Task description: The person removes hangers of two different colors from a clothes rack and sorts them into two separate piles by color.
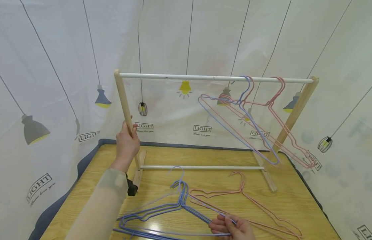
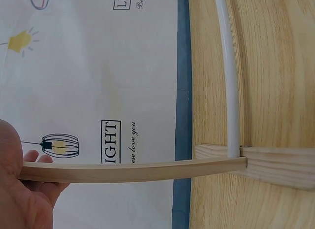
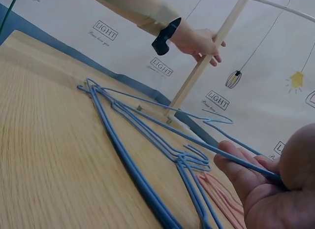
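My left hand point(image 1: 127, 141) grips the left wooden post point(image 1: 122, 96) of a small clothes rack, fingers and thumb round it. The left wrist view shows the post point(image 2: 123, 173) running from that hand to its foot. My right hand point(image 1: 234, 228) pinches one corner of a blue wire hanger point(image 3: 197, 140), thumb on top. This hanger is raised and tilted over a stack of blue hangers point(image 1: 182, 196) on the table, its hook pointing toward the rack. Beside them, under the rack's right half, lie pink hangers point(image 1: 242, 190).
From the rack's white top rail point(image 1: 173, 77) hang a blue hanger point(image 1: 241, 100) and several pink hangers point(image 1: 271, 101), toward the right end. A lower white rail point(image 1: 204, 167) joins the feet on the wooden table point(image 1: 92, 186). Behind stands a lamp-printed curtain point(image 1: 161, 40).
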Available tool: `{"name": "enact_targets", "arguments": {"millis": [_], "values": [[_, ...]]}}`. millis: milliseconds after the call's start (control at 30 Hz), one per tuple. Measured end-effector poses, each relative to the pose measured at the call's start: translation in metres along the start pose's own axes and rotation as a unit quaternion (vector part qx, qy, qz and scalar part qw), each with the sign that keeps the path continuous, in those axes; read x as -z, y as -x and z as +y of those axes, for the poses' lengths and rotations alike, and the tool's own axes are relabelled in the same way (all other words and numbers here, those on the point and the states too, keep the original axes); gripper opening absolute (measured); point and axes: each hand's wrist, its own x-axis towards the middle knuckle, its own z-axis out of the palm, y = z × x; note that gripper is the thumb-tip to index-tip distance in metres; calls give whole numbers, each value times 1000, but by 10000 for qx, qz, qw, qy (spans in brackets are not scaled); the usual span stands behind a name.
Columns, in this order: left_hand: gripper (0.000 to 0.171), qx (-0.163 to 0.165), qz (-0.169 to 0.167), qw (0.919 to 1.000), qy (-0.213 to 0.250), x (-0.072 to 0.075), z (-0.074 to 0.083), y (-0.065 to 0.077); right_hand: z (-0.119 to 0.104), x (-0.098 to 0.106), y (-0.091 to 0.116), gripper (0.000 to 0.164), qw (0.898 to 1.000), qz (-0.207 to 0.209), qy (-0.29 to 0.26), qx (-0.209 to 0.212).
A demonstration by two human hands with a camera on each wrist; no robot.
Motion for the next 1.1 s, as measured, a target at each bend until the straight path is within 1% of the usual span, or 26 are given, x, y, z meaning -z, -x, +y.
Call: {"name": "enact_targets", "arguments": {"millis": [67, 100, 200, 300, 333, 433, 500, 533, 633, 700, 733, 767, 867, 967, 1000, 1067, 1100], "values": [[51, -12, -3, 10000, 23, 0, 0, 0, 1, -1, -1, 41, 9992, 214, 308, -150], [52, -3, -7, 10000, 39, -1, 0, -1, 2, -1, -1, 46, 9981, 318, 512, -158], [52, 3, -16, 10000, 70, 0, 1, 0, 2, -3, -3, 50, 9905, 551, 1262, -4], [52, -15, -3, 10000, 75, 0, 2, 0, 0, -5, -3, 49, 9772, 742, 1978, 196], [52, -22, 1, 10000, 71, 0, 2, 0, -1, -5, -2, 47, 9709, 829, 2236, 242], [52, -65, 37, 9999, 86, 1, 2, 0, -5, -6, 0, 40, 9540, 1104, 2773, 282], [52, -73, 46, 9999, 101, 0, 2, -1, -8, -6, 1, 36, 9445, 1285, 3006, 314], [52, -76, 43, 9999, 104, 0, 2, -1, -9, -5, 2, 35, 9417, 1364, 3060, 324], [53, -65, 26, 9999, 109, 0, 1, -1, -15, -2, 2, 33, 9412, 1552, 2970, 432], [53, -61, 21, 9999, 117, 0, 1, -1, -21, 1, 1, 31, 9391, 1821, 2862, 551], [53, -62, 18, 9999, 110, 0, 0, -1, -25, 2, 0, 30, 9384, 1958, 2774, 639], [53, -58, 22, 9999, 107, 0, 0, 0, -29, 4, -1, 30, 9365, 2077, 2705, 812], [53, -45, 14, 10000, 85, 0, -1, -1, -44, 11, -4, 28, 9258, 2406, 2630, 1256], [54, 0, -29, 10000, 79, 0, -1, -1, -63, 22, -6, 28, 9142, 2473, 2731, 1690], [54, 9, -44, 10000, 82, 0, -1, -1, -69, 26, -6, 29, 9116, 2516, 2753, 1729], [55, 20, -65, 9999, 98, 0, -1, -1, -82, 33, -7, 31, 9080, 2554, 2759, 1851], [55, 17, -61, 9999, 94, 0, -1, -1, -88, 36, -7, 32, 9086, 2585, 2689, 1878]]}}
